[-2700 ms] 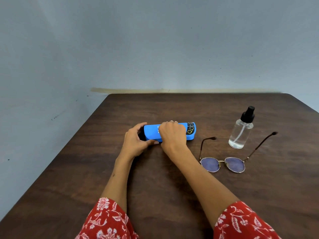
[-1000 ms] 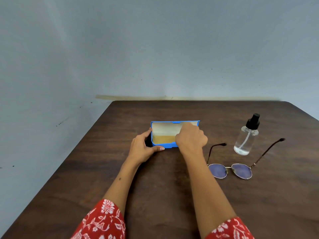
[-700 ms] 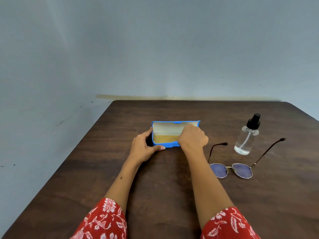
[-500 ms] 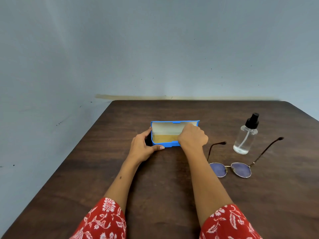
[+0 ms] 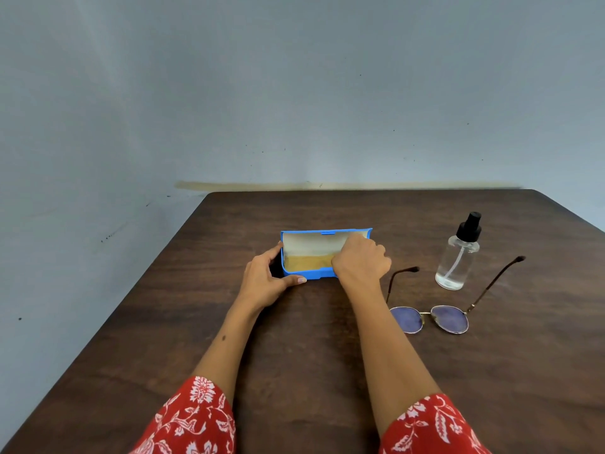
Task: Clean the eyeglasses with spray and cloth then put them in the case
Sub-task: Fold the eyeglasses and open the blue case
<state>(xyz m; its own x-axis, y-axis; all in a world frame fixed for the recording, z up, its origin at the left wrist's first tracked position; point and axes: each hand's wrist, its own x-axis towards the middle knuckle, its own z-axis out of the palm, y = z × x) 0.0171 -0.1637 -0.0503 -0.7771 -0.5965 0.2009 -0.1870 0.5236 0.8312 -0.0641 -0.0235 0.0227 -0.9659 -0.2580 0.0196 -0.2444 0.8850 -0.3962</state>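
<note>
A blue glasses case (image 5: 311, 244) stands open in the middle of the dark wooden table (image 5: 294, 339), its pale lid raised and a tan cloth (image 5: 306, 262) lying inside. My left hand (image 5: 268, 280) grips the case's left end. My right hand (image 5: 360, 260) reaches into the right part of the case with fingers curled; what they hold is hidden. The gold-rimmed eyeglasses (image 5: 429, 317) lie to the right with temples unfolded. A clear spray bottle (image 5: 458, 257) with a black nozzle stands upright behind them.
A grey-blue wall rises right behind the table's far edge. The table's left edge runs diagonally from the far corner toward me. Red floral sleeves cover my upper arms at the bottom of the view.
The case was shut 2.7 s ago and now stands open. Over the last second my right hand has stayed inside its right part, shifting only slightly; my left hand has held still.
</note>
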